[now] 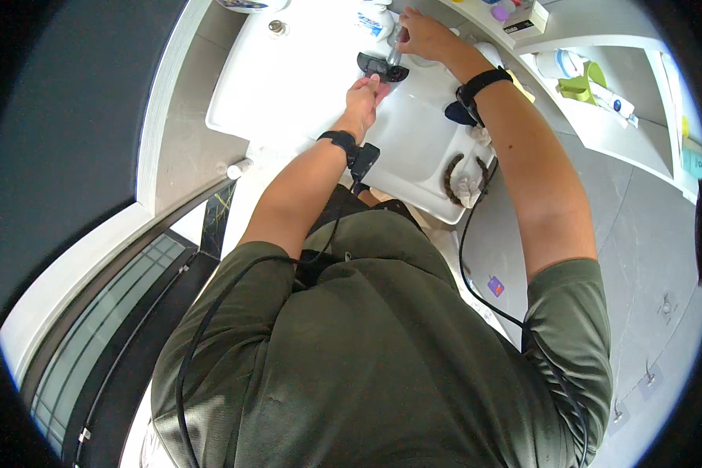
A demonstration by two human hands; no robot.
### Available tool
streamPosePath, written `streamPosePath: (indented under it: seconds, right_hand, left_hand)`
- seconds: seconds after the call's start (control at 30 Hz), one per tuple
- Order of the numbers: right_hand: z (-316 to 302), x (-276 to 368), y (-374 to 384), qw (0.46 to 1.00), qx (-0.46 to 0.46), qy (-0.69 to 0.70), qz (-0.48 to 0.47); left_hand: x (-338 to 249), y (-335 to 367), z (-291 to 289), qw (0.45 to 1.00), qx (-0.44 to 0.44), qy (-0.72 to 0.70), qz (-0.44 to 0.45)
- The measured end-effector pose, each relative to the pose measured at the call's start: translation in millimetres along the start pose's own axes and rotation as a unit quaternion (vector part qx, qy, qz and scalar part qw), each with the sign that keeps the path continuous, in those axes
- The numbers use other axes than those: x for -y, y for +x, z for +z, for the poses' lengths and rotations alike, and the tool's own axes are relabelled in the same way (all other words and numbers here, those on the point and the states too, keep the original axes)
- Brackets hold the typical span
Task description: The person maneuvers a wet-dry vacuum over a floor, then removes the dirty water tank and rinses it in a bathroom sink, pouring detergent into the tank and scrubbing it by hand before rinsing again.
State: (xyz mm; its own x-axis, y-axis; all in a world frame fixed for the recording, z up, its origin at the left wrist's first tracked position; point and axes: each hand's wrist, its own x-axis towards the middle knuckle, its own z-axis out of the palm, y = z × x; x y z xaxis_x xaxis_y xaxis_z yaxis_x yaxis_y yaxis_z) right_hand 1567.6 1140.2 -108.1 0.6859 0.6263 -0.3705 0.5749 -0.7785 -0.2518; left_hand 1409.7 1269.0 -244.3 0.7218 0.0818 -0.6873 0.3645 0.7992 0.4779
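Note:
Over the white washbasin (413,140), both my hands are at a dark, flat holder-like piece (373,65) with rounded ends. My left hand (364,103) is closed on its near edge, thumb on top and fingers partly hidden beneath. From the far side my right hand (427,37) pinches a greyish, see-through, tube-like thing (396,51), which stands against the dark piece; whether the two are joined I cannot tell. Just beyond them is a white bottle (376,22) with a blue label. Each of my wrists wears a black strap.
A brown braided band (452,178) and a pale crumpled thing (466,189) lie on the basin's right ledge. The counter (288,82) carries a round metal fitting (277,28). White shelves (600,132) at right hold a green cup (577,87) and tubes. A black cable (462,257) hangs beside me.

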Motion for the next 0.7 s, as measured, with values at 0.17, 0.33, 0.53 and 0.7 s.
streamPosePath:
  seconds: [0.17,0.33,0.53,0.7]
  right_hand:
    - [20.0,-17.0,5.9,0.995,-0.079,-0.058,-0.001]
    - [3.6,10.9,-6.0,0.995,-0.095,-0.028,-0.027]
    - [-4.3,7.0,-11.9,0.996,-0.080,-0.028,-0.008]
    - [6.9,0.8,-0.8,0.999,-0.028,0.004,-0.018]
  left_hand:
    - [0.4,-1.0,3.3,1.000,0.008,-0.001,-0.001]
    - [-6.2,-0.3,-1.6,1.000,-0.006,0.006,-0.003]
    - [-2.1,-0.4,14.3,0.999,-0.017,0.043,-0.012]
    - [2.3,6.6,7.0,0.999,-0.028,0.015,0.007]
